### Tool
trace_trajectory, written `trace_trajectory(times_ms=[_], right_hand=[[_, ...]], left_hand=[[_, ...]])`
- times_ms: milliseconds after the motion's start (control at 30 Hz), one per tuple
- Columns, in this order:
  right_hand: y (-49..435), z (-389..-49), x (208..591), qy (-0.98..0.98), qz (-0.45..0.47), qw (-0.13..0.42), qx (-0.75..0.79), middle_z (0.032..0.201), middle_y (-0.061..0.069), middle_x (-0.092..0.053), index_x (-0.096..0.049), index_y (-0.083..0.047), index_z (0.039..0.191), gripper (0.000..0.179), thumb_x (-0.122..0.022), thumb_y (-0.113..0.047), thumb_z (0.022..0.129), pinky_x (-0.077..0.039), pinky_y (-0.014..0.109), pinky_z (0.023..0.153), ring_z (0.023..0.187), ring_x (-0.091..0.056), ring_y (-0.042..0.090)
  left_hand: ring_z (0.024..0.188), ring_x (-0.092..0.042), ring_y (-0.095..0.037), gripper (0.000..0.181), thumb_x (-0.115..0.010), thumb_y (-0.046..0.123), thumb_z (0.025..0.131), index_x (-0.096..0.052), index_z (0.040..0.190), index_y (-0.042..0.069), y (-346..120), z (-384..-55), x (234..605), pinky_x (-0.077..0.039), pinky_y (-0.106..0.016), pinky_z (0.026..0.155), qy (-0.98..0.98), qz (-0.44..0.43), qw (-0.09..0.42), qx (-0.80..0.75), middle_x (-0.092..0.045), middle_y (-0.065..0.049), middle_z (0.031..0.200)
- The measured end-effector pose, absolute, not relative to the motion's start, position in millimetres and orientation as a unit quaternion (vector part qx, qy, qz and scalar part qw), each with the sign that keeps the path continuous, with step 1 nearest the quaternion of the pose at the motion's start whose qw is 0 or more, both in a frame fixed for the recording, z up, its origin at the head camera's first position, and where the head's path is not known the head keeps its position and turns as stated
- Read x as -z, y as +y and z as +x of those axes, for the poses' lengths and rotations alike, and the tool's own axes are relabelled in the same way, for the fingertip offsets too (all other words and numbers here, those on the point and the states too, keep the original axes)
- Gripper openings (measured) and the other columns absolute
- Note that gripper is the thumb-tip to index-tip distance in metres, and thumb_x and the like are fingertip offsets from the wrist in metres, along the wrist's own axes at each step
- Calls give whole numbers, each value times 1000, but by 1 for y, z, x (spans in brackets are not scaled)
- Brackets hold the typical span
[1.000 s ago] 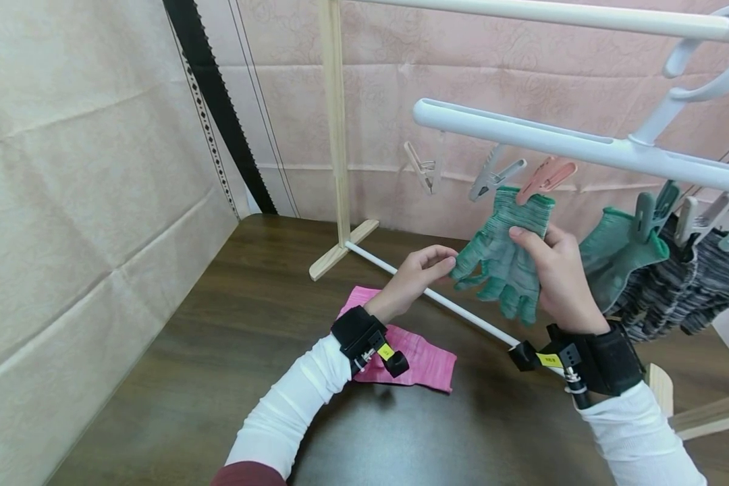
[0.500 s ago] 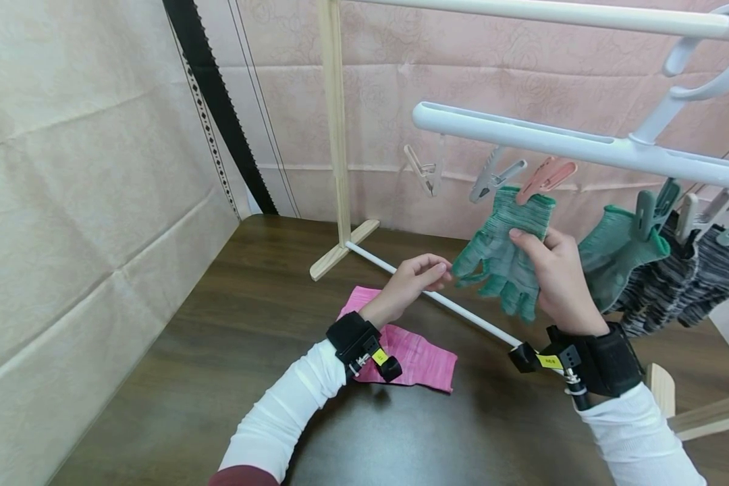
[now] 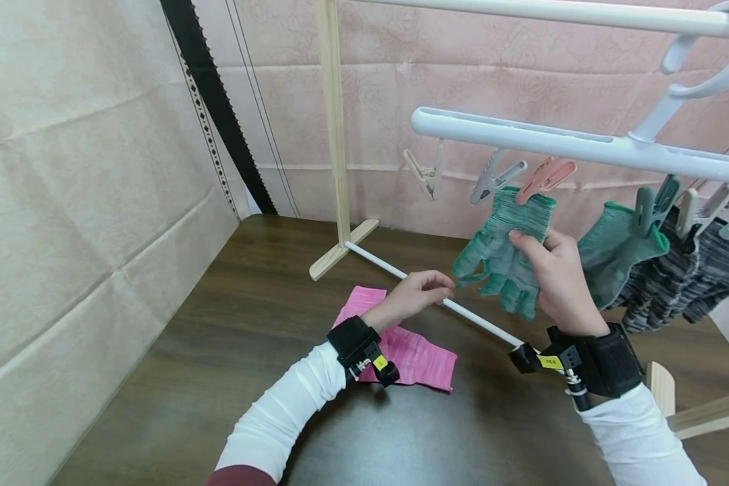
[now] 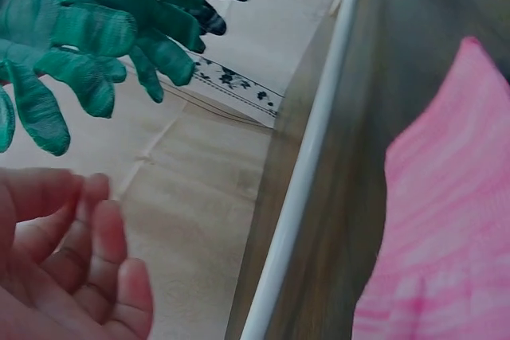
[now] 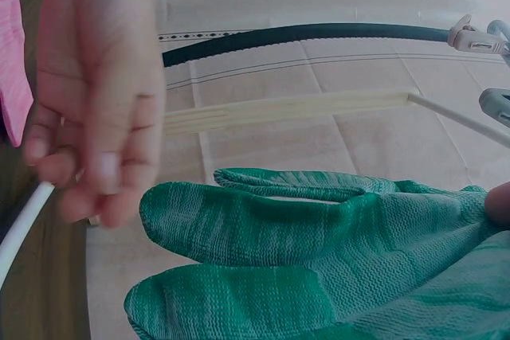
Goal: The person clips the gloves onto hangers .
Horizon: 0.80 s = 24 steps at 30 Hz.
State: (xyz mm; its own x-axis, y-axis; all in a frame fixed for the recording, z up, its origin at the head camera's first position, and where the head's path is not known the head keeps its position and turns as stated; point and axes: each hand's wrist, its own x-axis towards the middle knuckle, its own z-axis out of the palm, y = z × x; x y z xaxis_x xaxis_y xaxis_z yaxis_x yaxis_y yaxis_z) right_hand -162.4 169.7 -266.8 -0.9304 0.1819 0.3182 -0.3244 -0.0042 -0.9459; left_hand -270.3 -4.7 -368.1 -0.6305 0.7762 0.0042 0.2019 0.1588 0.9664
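Observation:
A green knit glove (image 3: 503, 236) hangs fingers-down from a salmon-pink clothespin (image 3: 547, 178) under the light-blue hanger (image 3: 522, 138). My right hand (image 3: 561, 280) pinches this glove, thumb on the front and the other fingers behind it. My left hand (image 3: 418, 293) hovers just left of the glove's fingertips, its fingers loosely bent and holding nothing. In the left wrist view that hand (image 4: 76, 256) shows below the green glove (image 4: 88, 29), with a gap between them. Below the left forearm, a pink knit piece (image 3: 422, 359) lies on the table, partly hidden by the wrist.
A second green glove (image 3: 619, 260) and dark grey striped gloves (image 3: 674, 287) hang from clothespins on the right. Bare grey (image 3: 495, 179) and white (image 3: 422, 177) clothespins hang left. A wooden post (image 3: 334, 135) and a low white rod (image 3: 474, 317) frame the rack.
My left hand has drawn back from the glove's fingertips, slightly left and down. The right hand keeps its pinch on the glove. The hanger's left end has dipped slightly.

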Motion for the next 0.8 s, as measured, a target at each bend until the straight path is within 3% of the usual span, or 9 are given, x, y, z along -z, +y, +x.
trace_trajectory(times_ms=[233, 800], right_hand=[[169, -161, 267, -686, 43, 179, -704, 89, -8, -64, -60, -12, 103, 18, -54, -18, 87, -48, 16, 66, 79, -60, 3], [168, -162, 267, -676, 50, 181, -713, 88, -8, -65, -61, -12, 102, 16, -54, -16, 87, -48, 16, 65, 78, -61, 3]], left_hand=[[96, -54, -9, 27, -52, 21, 89, -55, 112, 8, -6, -267, 375, -44, -18, 79, 779, 431, 251, -381, -60, -2, 107], [103, -52, -10, 33, -55, 26, 87, -54, 117, 13, -7, -259, 379, -42, -20, 82, 815, 460, 278, -218, -58, 0, 111]])
